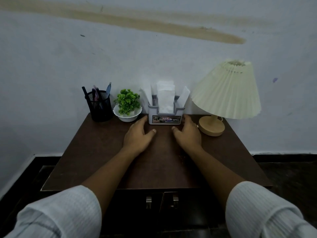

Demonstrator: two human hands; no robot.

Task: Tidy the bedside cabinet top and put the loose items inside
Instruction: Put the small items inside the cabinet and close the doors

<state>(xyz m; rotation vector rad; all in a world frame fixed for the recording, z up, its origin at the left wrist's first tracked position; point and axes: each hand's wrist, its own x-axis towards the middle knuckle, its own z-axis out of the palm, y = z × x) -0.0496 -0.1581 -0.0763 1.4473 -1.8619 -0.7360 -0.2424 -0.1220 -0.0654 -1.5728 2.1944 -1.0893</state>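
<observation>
A dark brown bedside cabinet top [106, 155] carries a row of items along the wall. A grey tissue holder [164, 114] with white tissues stands at the back middle. My left hand [138, 136] lies just left of the holder, fingers reaching to its lower left corner. My right hand [186, 133] mirrors it on the right, fingertips at the holder's right side. Both hands have relaxed fingers and thumbs spread on the wood; neither grips the holder. The two cabinet doors with metal handles [148, 200] are closed below the front edge.
A black mesh pen cup [99, 107] with several pens stands back left. Beside it sits a green plant in a white bowl [127, 109]. A cream pleated lamp [226, 93] on a round wooden base [212, 126] stands back right. The wall rises directly behind.
</observation>
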